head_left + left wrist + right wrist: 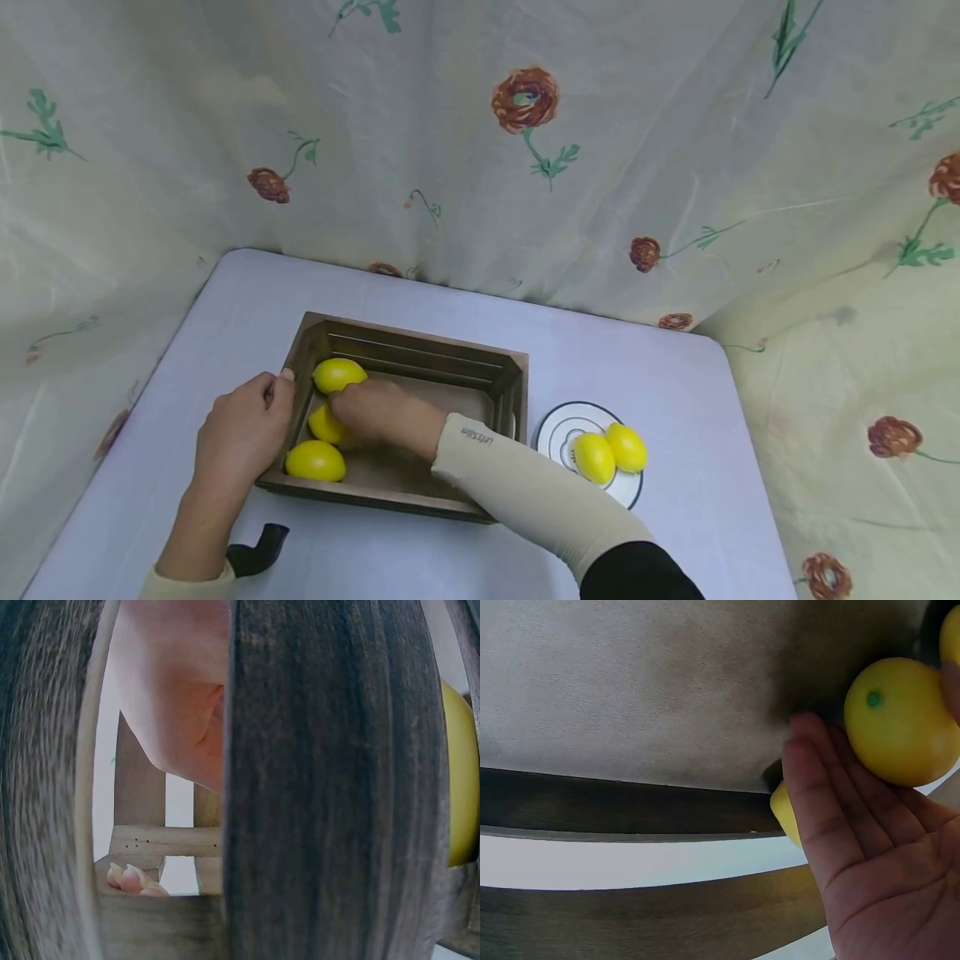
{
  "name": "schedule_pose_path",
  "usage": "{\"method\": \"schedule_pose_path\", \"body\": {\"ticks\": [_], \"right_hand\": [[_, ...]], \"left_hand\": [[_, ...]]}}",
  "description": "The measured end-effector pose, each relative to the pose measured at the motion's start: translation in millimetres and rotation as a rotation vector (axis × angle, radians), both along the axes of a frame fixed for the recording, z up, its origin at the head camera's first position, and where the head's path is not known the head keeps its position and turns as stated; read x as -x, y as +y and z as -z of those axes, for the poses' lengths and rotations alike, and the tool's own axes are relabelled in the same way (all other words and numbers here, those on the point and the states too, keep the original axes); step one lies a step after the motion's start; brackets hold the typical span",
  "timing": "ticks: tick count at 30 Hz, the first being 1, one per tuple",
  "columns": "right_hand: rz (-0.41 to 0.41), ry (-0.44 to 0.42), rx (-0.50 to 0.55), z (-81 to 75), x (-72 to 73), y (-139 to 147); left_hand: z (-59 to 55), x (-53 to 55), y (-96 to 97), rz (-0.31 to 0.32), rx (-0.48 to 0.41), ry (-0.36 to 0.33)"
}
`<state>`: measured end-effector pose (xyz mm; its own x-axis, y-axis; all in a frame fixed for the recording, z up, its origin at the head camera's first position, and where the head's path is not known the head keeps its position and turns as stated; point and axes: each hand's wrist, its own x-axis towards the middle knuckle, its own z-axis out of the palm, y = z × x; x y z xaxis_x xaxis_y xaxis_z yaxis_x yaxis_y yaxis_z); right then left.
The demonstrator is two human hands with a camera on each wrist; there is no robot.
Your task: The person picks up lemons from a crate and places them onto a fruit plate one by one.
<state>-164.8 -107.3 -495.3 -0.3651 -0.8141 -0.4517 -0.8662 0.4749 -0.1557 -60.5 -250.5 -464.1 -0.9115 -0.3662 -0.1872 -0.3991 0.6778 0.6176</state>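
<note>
A brown slatted wooden crate [420, 333] sits on the table. Along its left end lie three lemons: a far lemon [339, 375], a middle lemon [324, 425] and a near lemon [315, 461]. My left hand [243, 429] grips the crate's left rim; its fingers are mostly hidden in the head view. Inside the crate is my right hand [386, 414], at the middle lemon. Seen from the right wrist, the fingers [817, 799] lie straight alongside that lemon [900, 720], and the thumb touches its other side. Dark slats block much of the left wrist view.
Right of the crate, a white plate [555, 437] with dark rings carries two lemons [594, 458]. A white cloth covers the table [652, 371]. Flower-patterned curtains [450, 125] hang behind and at both sides. A black curved piece [258, 550] shows beside the left wrist.
</note>
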Motion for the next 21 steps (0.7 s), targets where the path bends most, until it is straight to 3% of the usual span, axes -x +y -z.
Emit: {"method": "schedule_pose_path", "body": {"ticks": [21], "right_hand": [[0.005,-0.018,-0.018,-0.1,4.4,-0.7]], "left_hand": [[1.3,1.1,-1.5,0.013,0.001,0.000]]}}
